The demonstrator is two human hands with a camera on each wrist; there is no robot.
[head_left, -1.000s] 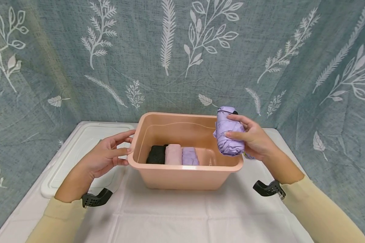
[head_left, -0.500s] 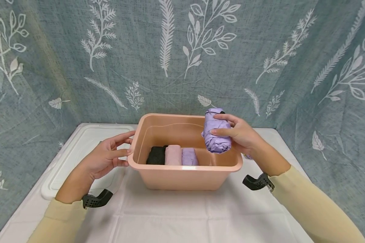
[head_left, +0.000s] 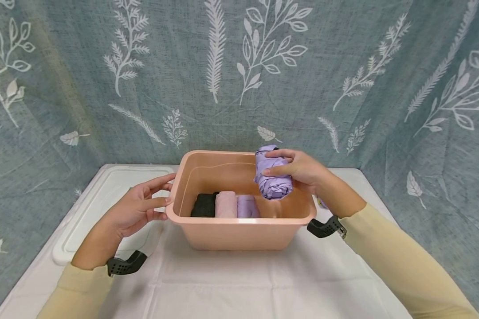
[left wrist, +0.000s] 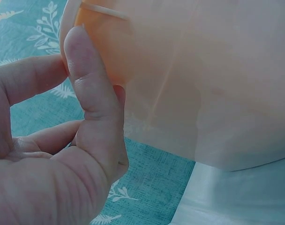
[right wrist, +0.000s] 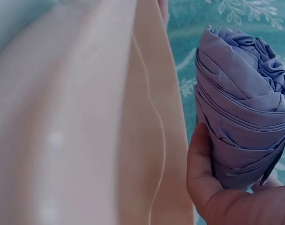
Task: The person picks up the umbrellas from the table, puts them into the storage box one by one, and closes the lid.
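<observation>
While the left hand [head_left: 137, 207] touches a peach tub [head_left: 239, 235], the right hand [head_left: 306, 172] grips a purple roll [head_left: 272, 182]

Just right of the frame's centre, the purple roll is held tilted over the right half of the tub's opening, apart from what sits inside. The right hand's thumb and fingers are curled round its right side; the right wrist view shows its wrinkled, layered surface and bunched end. Left of centre, the left hand has its fingers loosely spread, thumb and fingertips against the tub's left rim.

Inside the tub, toward its near wall, a black roll [head_left: 203, 205], a pink roll [head_left: 226, 204] and a second purple roll [head_left: 248, 207] sit side by side from left to right. The tub rests on a white-covered desk [head_left: 223, 283]. At left, partly behind the left hand, lies a flat white lid [head_left: 103, 199]. Just right of the tub, a small multicoloured thing [head_left: 321, 203] is too covered to identify. A blue-grey curtain [head_left: 223, 119] with white leaf prints fills the upper frame.
</observation>
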